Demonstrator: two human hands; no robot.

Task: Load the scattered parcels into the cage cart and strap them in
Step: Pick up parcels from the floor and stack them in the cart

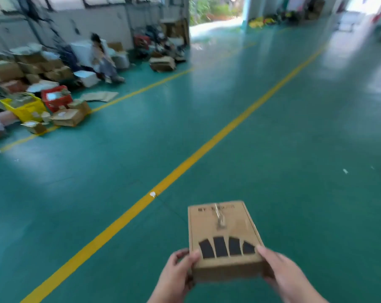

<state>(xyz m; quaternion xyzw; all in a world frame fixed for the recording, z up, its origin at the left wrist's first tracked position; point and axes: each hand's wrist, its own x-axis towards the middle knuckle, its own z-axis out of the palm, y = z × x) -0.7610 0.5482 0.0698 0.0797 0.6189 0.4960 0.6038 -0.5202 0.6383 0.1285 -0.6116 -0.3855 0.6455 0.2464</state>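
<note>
Green warehouse floor [272, 127] is stretching ahead. We are gripping one parcel [224, 241], left hand [180, 274] and right hand [283, 276] fingers pinching its sides. No cage cart showing; a heap of boxes [32, 88] is waiting.

warehouse: green lined floor [272, 149], piled parcels [32, 84]

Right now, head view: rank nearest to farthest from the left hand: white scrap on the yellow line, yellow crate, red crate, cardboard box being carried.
1. Cardboard box, in the left hand grip, right hand on its other side.
2. White scrap, ahead on the yellow line.
3. Yellow crate, far left in the parcel pile.
4. Red crate, just behind the yellow one.
</note>
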